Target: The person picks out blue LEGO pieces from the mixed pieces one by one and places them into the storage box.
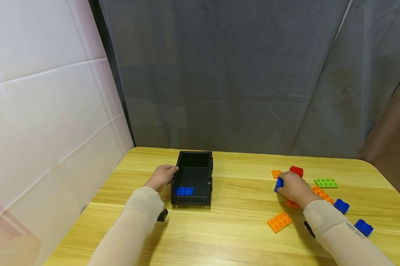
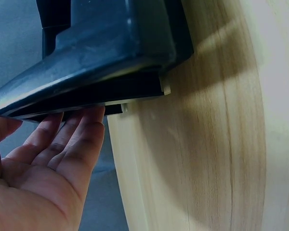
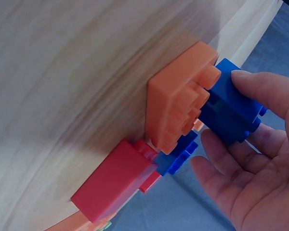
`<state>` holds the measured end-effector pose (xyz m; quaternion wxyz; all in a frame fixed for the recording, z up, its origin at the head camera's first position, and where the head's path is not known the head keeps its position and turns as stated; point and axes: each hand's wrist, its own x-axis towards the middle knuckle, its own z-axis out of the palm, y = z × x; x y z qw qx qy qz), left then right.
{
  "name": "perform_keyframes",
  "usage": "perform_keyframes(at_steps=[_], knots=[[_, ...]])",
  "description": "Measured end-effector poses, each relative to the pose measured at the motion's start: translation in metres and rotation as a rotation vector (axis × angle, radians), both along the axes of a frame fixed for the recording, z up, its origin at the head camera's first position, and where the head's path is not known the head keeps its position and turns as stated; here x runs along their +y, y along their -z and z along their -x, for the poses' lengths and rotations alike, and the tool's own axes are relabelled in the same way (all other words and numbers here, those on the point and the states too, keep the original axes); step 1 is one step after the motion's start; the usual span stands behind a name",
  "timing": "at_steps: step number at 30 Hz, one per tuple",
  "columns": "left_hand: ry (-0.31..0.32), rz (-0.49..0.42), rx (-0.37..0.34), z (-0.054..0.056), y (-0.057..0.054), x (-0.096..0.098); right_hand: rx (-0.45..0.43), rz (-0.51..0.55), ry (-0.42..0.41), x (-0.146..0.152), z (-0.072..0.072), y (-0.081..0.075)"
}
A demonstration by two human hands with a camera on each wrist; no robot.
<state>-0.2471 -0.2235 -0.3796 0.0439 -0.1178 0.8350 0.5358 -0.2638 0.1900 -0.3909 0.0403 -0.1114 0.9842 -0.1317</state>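
One blue brick [image 1: 185, 191] shows in your black bin [image 1: 194, 175], lying studs up on the floor of it, in the near left corner; the rest of the bin's floor is bare up to the far wall. The bin stands on the left part of the wooden table [image 1: 239, 236], its long side running away from you. Your left hand [image 1: 162, 176] grips it by the left rim, and the left wrist view shows your fingertips tucked beneath the lip.

Well apart from the bin, over on the right, your right hand [image 1: 294, 186] pinches a second blue brick [image 1: 278, 184] between thumb and fingers. Around that hand you have loose bricks outside the bin: a small orange brick [image 1: 276, 174] and a red brick [image 1: 297, 170] just beyond it, a green brick [image 1: 326, 183] farther right, and a long orange brick [image 1: 323, 195] beside your wrist. Two more blue bricks [image 1: 341, 206] lie to the right of your forearm, and a near orange brick [image 1: 279, 222] lies closer to you.
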Motion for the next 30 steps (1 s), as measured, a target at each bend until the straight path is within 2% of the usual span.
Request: perform_keyframes(at_steps=[17,23,30], knots=[[-0.003,-0.011,0.005,-0.004,-0.004,0.0,-0.004,0.033,0.009,-0.001,-0.002,-0.006],[0.018,-0.017,0.034,-0.005,-0.006,-0.001,0.016,0.044,-0.011,-0.003,-0.002,-0.011],[0.001,-0.021,0.009,-0.001,-0.001,-0.001,0.023,0.065,-0.001,-0.005,-0.004,-0.013]])
